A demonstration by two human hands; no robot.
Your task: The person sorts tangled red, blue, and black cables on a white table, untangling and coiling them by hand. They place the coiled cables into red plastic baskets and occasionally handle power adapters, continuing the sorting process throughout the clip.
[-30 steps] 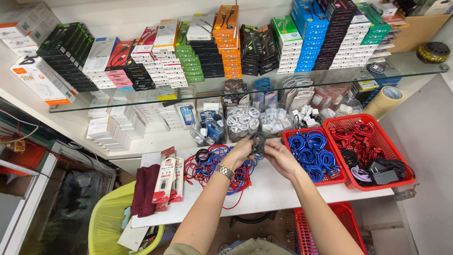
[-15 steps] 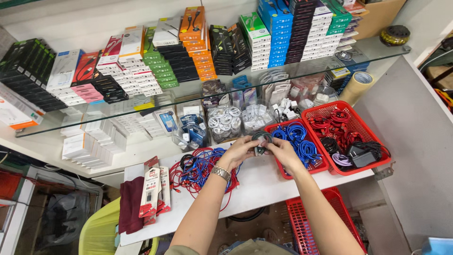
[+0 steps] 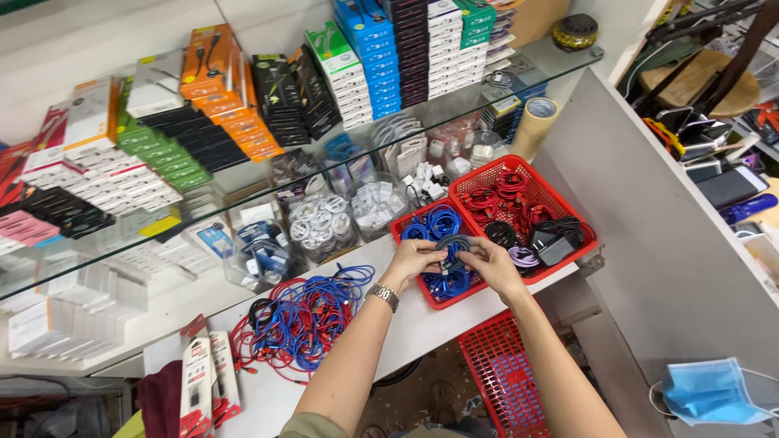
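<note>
Both hands hold one dark coiled cable (image 3: 452,247) between them, above a red basket (image 3: 406,229) full of blue coiled cables (image 3: 442,221). My left hand (image 3: 414,259) grips the coil's left side; a metal watch sits on that wrist. My right hand (image 3: 492,261) pinches the coil's right side. To the left on the white counter lies a tangled heap of blue and red cables (image 3: 304,320).
A second red basket (image 3: 568,203) holds red, black and purple cables and a charger. Tubs of white coiled cables (image 3: 320,227) stand behind. A glass shelf (image 3: 560,61) carries stacked boxes. A tape roll (image 3: 535,126), an empty red basket (image 3: 503,377) below and a face mask (image 3: 710,393) are nearby.
Both hands have carried the coiled cable rightward from above the tangled heap to above the basket of blue cables. The camera view has swung right too.
</note>
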